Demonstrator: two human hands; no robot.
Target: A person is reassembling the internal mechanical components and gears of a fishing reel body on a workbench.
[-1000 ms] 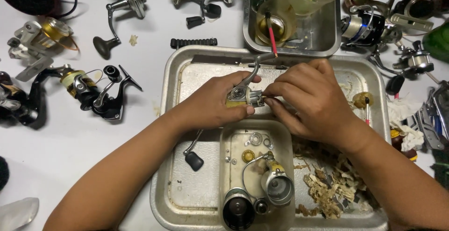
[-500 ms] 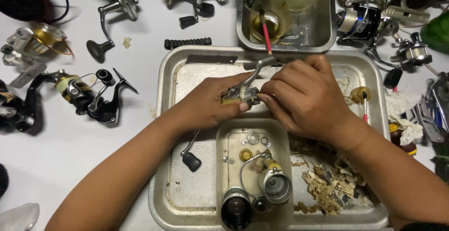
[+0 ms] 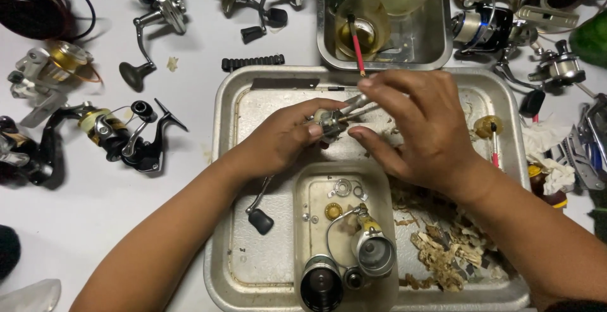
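Several loose parts, washers and a brass gear among them, lie in the small inner tray (image 3: 373, 179) nearest the camera, beside a spool (image 3: 374, 252). A nudge from either forearm could scatter them into the debris (image 3: 442, 255) on the large metal tray (image 3: 234, 223). Above it, the left hand (image 3: 278, 138) has its fingers clamped on a small reel body (image 3: 330, 122), held over the large tray. The right hand (image 3: 417, 128) pinches a thin metal tool (image 3: 357, 103) against it; a slip could drop the part. Farther off, whole fishing reels (image 3: 120, 135) rest on the table (image 3: 95, 211).
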